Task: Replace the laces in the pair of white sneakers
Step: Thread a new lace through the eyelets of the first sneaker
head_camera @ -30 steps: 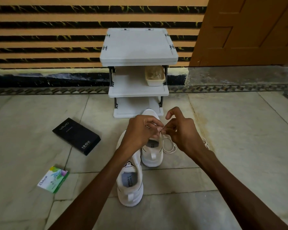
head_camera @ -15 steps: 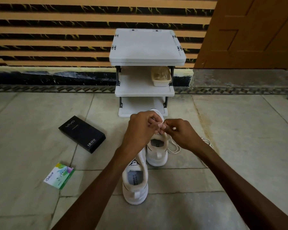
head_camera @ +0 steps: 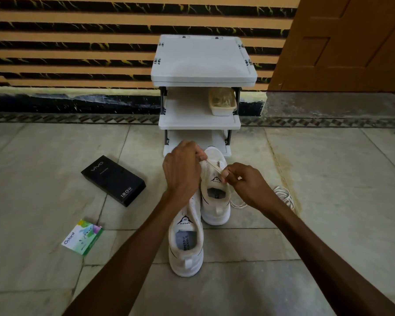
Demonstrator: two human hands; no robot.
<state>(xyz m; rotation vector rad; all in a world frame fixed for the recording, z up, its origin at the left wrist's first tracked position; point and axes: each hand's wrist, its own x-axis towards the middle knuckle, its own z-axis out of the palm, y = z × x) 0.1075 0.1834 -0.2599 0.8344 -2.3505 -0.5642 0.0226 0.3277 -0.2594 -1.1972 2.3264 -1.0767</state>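
Left hand (head_camera: pixel 180 172), right hand (head_camera: pixel 244 185) pinch faint lace (head_camera: pixel 214 166).

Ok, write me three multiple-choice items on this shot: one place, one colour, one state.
1. On the white rack, the beige tray sits on: A) the top; B) the middle shelf; C) the bottom shelf.
2. The box left of the sneakers is: A) black; B) red; C) white.
3. The thin strand is: A) coiled on the floor; B) tied in a bow; C) stretched between the left hand and right hand.
Answers: B, it rests below the top board; A, dark with pale lettering; C, each hand pinches it.
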